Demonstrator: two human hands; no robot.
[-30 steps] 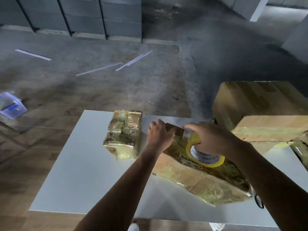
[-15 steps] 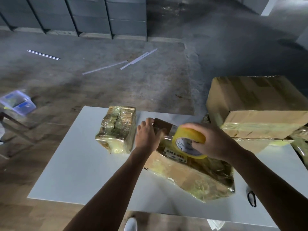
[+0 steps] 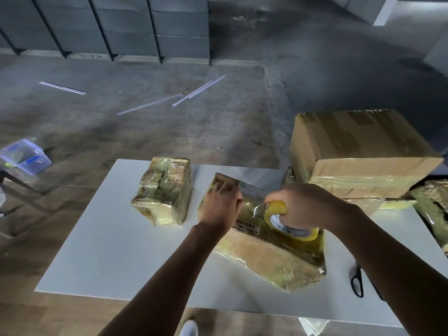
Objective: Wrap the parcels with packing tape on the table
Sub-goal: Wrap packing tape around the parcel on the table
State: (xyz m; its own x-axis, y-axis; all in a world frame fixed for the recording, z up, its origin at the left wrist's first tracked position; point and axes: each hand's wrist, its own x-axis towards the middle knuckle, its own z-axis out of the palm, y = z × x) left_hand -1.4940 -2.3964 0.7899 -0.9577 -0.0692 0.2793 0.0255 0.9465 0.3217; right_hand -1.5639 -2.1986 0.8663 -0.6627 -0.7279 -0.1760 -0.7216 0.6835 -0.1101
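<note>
A flat brown parcel (image 3: 271, 258) covered in shiny yellowish tape lies at the middle of the white table (image 3: 109, 251). My left hand (image 3: 219, 207) presses down on the parcel's far left end, fingers spread over its edge. My right hand (image 3: 305, 204) grips a yellow roll of packing tape (image 3: 288, 223) just above the parcel's top. A short strip of clear tape stretches from the roll toward my left hand. A smaller wrapped parcel (image 3: 163, 191) sits to the left, apart from both hands.
A big taped cardboard box (image 3: 358, 151) stands on other wrapped parcels at the table's right back. Black scissors (image 3: 357, 282) lie near the right front edge. A clear plastic container (image 3: 24, 155) sits off to the left. White strips lie on the concrete floor.
My right hand has carried the tape roll back to the right and down onto the parcel, drawing tape out. My left hand stays pressing the parcel's far end.
</note>
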